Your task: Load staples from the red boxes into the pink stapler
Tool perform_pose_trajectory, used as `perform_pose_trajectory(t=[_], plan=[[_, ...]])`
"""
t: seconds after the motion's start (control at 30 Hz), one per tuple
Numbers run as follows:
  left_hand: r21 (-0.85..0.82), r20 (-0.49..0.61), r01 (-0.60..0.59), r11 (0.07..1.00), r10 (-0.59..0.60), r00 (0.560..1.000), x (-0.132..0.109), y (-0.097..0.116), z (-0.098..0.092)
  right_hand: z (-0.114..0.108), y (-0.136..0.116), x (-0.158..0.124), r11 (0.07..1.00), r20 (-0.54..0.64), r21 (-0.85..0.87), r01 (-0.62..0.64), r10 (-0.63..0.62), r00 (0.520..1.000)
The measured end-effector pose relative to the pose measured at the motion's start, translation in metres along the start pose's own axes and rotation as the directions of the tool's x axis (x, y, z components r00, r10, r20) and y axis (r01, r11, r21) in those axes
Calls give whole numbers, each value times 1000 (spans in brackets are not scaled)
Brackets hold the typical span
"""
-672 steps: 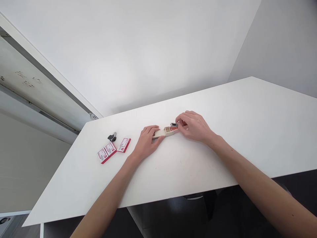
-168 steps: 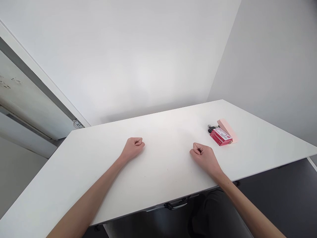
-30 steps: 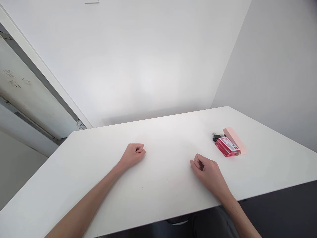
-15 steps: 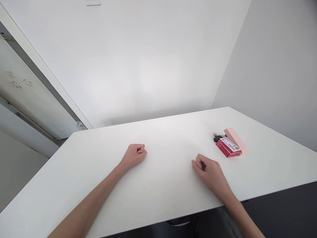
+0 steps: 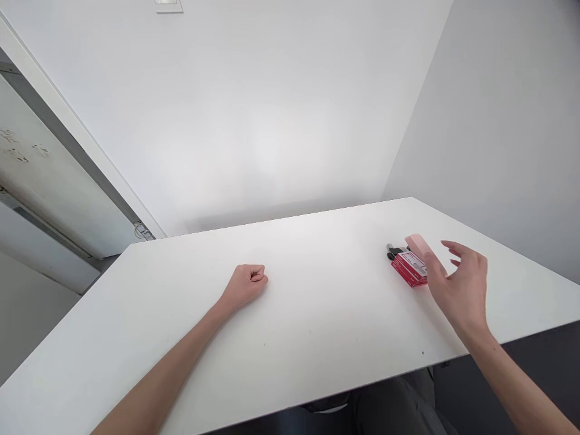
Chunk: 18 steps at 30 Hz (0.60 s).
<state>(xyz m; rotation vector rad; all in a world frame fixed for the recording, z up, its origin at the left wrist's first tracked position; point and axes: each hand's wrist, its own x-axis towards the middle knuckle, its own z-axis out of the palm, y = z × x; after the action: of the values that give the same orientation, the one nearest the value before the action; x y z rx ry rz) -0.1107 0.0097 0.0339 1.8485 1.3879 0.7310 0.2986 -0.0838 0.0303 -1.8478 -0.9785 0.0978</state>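
Observation:
My left hand (image 5: 246, 284) rests on the white table as a loose fist, and no object shows in it. Over the table's right part, my right hand (image 5: 460, 284) has its thumb and fingers spread apart with nothing between them. Its thumb overlaps the near end of a red and white box (image 5: 409, 269). A flat pale pink item (image 5: 417, 244) lies against that box, partly hidden by the thumb. Behind the box sits a small black and silver item (image 5: 395, 251), whose kind I cannot make out.
The white table (image 5: 317, 314) spans the view, with its near edge above my legs (image 5: 394, 405). A white wall (image 5: 272, 121) rises behind it and a grey wall (image 5: 498, 121) at the right. A door frame (image 5: 81, 127) stands at the left.
My right hand has moved right from the table's middle to the red and white box, and its fingers have opened from a fist. My left hand has stayed in place.

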Motion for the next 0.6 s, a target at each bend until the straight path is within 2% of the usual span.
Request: perform_pose_trajectory(t=[0.1,0.23,0.6], plan=[[-2,-3,-17,1000,17,1000,1,-3,0,4,20,12,993,124,-10,-115,115,985],[-5,-1,-8,1000,8,1000,1,-3,0,10,32,17,975,209,-77,-209,221,953],[8,-6,22,1000,-22,1000,0,1,-1,21,33,17,984,243,-76,-164,178,954]])
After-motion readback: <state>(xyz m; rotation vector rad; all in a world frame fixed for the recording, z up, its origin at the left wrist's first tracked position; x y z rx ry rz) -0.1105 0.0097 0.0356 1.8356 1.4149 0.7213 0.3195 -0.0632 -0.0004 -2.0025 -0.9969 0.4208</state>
